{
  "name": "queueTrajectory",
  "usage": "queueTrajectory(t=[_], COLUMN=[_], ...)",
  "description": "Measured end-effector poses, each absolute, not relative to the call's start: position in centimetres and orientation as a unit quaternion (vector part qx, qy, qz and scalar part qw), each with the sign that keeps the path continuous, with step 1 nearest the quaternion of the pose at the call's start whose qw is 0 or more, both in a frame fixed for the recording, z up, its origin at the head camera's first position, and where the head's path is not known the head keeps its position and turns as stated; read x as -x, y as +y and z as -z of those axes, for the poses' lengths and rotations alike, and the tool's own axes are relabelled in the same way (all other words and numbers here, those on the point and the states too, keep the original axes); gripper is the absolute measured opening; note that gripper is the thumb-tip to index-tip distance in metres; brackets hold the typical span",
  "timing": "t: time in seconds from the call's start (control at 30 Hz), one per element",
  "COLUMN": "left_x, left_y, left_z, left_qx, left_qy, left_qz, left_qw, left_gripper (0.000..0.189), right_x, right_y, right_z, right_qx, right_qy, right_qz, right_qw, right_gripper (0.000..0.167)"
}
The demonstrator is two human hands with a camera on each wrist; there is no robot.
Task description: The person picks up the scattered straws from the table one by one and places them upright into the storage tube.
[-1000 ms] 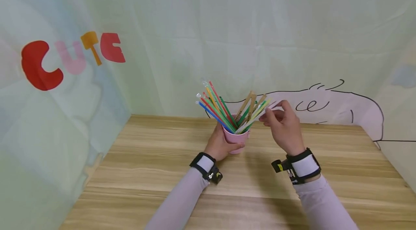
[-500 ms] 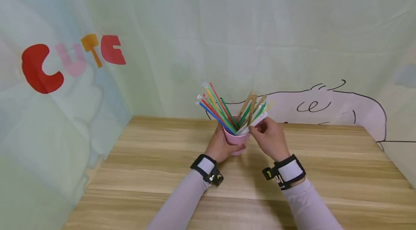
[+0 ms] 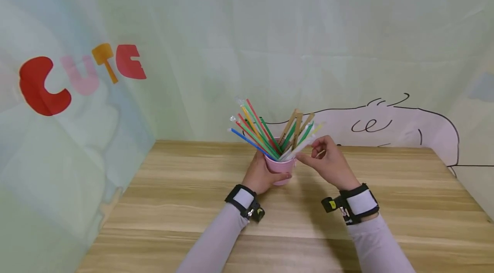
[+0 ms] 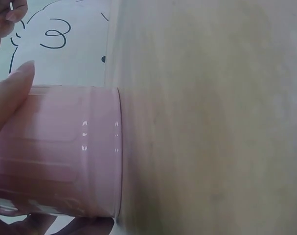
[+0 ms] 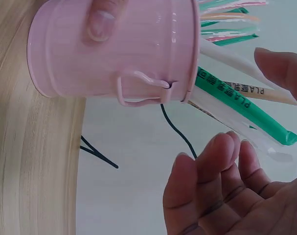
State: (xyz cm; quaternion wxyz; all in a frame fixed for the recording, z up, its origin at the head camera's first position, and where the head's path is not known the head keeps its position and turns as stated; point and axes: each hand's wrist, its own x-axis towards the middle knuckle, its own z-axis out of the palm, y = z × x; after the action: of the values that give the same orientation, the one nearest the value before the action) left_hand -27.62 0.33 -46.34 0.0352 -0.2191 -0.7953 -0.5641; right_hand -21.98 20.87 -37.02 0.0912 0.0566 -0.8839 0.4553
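A small pink metal bucket (image 3: 280,166) stands on the wooden table, filled with wrapped drinking straws. My left hand (image 3: 259,175) grips it from the left, its thumb (image 5: 102,22) across the front. Blue, red, orange and green straws (image 3: 252,129) fan out to the left. Brown paper-wrapped straws (image 3: 297,129) and white straws (image 3: 302,145) lean right. Just right of the rim is my right hand (image 3: 332,163), thumb and fingers spread apart with nothing between them. A green-wrapped straw (image 5: 246,107) with lettering shows close to those fingers in the right wrist view.
The wooden table (image 3: 185,204) runs back to a pale cloth backdrop (image 3: 231,28) with a line drawing at the right. Coloured letters (image 3: 46,86) mark the cloth on the left. A wire side handle (image 5: 143,88) sticks out from the bucket.
My right hand pinched white straws at their upper ends, came down to the rim with them, then let go and drew back slightly right. The left hand keeps its grip on the bucket.
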Motion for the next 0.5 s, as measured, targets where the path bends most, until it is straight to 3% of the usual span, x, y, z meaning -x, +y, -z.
queueTrajectory(t=[0.5], left_x=[26.4], left_y=[-2.0], left_z=[45.8], left_qx=[0.163], left_qy=[-0.858], left_qz=[0.484], left_qw=[0.052], left_gripper=[0.120], right_x=[21.0], right_y=[20.6], right_z=[36.9], right_qx=[-0.060], right_qy=[-0.907], right_qz=[-0.410], right_qw=[0.073], right_gripper=[0.056])
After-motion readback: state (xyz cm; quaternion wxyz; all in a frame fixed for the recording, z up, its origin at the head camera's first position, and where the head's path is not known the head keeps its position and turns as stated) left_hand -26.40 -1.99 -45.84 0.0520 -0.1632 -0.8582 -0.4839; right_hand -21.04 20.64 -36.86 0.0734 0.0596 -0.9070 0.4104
